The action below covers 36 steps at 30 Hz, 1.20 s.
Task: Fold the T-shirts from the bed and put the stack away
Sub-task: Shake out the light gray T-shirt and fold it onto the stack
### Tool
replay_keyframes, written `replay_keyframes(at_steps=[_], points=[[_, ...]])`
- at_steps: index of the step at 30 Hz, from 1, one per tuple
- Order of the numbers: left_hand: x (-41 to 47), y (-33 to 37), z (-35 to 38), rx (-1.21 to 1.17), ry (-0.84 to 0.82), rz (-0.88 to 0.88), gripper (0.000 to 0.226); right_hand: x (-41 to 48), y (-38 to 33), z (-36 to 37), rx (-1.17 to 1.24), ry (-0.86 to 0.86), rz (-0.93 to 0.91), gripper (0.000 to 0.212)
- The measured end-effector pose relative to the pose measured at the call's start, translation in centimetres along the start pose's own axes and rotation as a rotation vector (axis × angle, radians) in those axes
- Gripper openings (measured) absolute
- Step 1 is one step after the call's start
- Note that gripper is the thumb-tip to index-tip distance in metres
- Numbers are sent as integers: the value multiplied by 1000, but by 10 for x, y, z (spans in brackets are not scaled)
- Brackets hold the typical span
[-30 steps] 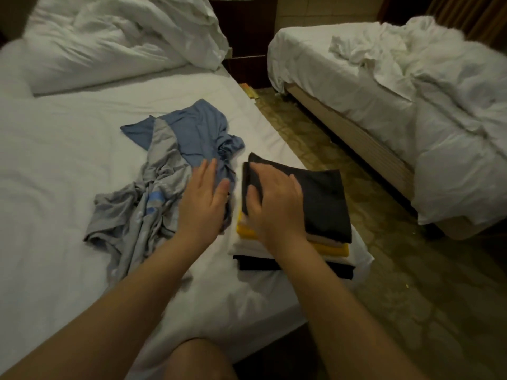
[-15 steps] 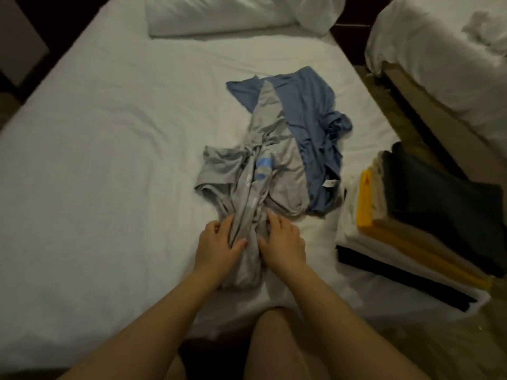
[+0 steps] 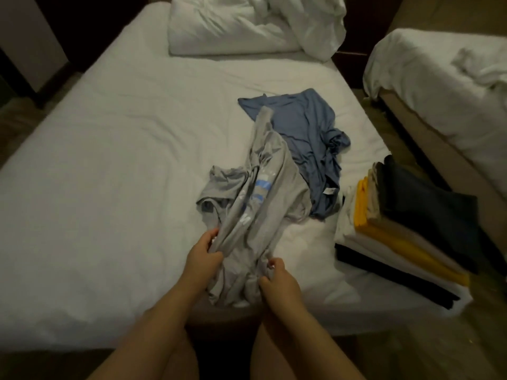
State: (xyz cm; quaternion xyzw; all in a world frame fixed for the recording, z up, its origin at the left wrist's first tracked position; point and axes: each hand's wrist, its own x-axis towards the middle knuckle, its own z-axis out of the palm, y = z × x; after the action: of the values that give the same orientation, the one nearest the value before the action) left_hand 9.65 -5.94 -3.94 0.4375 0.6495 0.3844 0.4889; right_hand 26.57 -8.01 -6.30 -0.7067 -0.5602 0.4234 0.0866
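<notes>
Hands at the near edge of the bed, both engaged on one garment. Left hand (image 3: pixel 203 253) pinches a bunched fold of the grey T-shirt (image 3: pixel 270 187) between thumb and curled fingers, on the garment's near left side. Right hand (image 3: pixel 277 281) grips the same shirt on its near right side, fingers curled into gathered cloth. The two hands are apart, with crumpled grey fabric between them.

Grey T-shirt is unfolded and rumpled. Its near end reaches the bed edge between the forearms, and its far end runs away across the mattress. Its print of pale blue and white marks faces up, too blurred to read.

Far tip of the grey shirt overlaps the blue T-shirt (image 3: pixel 307 133), which lies loose and creased on the sheet just beyond and to the right, with a white label showing at its near hem.

Stack of folded shirts (image 3: pixel 406 229) sits at the bed's near right corner, beside the blue shirt and apart from both hands. It runs black at the bottom, then white, yellow and beige, with a dark one on top.

Bed (image 3: pixel 109 160) carries a white sheet. White bedding (image 3: pixel 233 28) is heaped at the head end. Second bed (image 3: pixel 439 78) with white linen stands to the right, across a strip of floor (image 3: pixel 370 111).
</notes>
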Motion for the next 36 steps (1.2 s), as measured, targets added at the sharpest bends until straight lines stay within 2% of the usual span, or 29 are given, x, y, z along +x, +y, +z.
replay_keyframes(at_steps=[2, 4, 7, 11, 14, 16, 18, 22, 23, 25, 27, 29, 31, 34, 36], points=[[-16, 15, -13, -122, 70, 65, 40, -9, -5, -1, -14, 21, -30, 35], [-29, 39, -27, -177, 116, 124, 24, -17, -20, -9, -14, 135, -81, 35], [-46, 72, -48, -88, 164, 282, 10, -37, -54, -25, 102, 332, -271, 33], [-72, 112, -69, 109, 216, 452, 22, -73, -107, -49, 120, 437, -632, 32], [-96, 142, -81, 218, 149, 571, 14, -97, -138, -65, 67, 452, -813, 36], [-115, 163, -89, 226, 85, 621, 17, -110, -154, -79, 82, 443, -893, 38], [-133, 183, -98, 229, 32, 665, 25, -122, -168, -90, 198, 370, -918, 38], [-164, 215, -113, 216, -54, 753, 25, -145, -188, -104, 537, 136, -892, 33], [-171, 223, -117, 226, -70, 777, 25, -150, -190, -106, 554, 99, -914, 35], [-189, 242, -124, 234, -110, 819, 28, -167, -196, -115, 546, 8, -951, 54], [-208, 263, -133, 232, -185, 869, 29, -185, -202, -128, 533, -137, -989, 65], [-228, 284, -138, 266, -236, 905, 24, -204, -209, -142, 544, -337, -991, 58], [-239, 300, -137, 399, -173, 926, 24, -221, -215, -153, 532, -488, -973, 50], [-251, 318, -132, 525, -184, 853, 40, -243, -223, -161, 490, -533, -985, 53], [-260, 327, -132, 628, -144, 842, 36, -252, -229, -166, 490, -501, -992, 58]])
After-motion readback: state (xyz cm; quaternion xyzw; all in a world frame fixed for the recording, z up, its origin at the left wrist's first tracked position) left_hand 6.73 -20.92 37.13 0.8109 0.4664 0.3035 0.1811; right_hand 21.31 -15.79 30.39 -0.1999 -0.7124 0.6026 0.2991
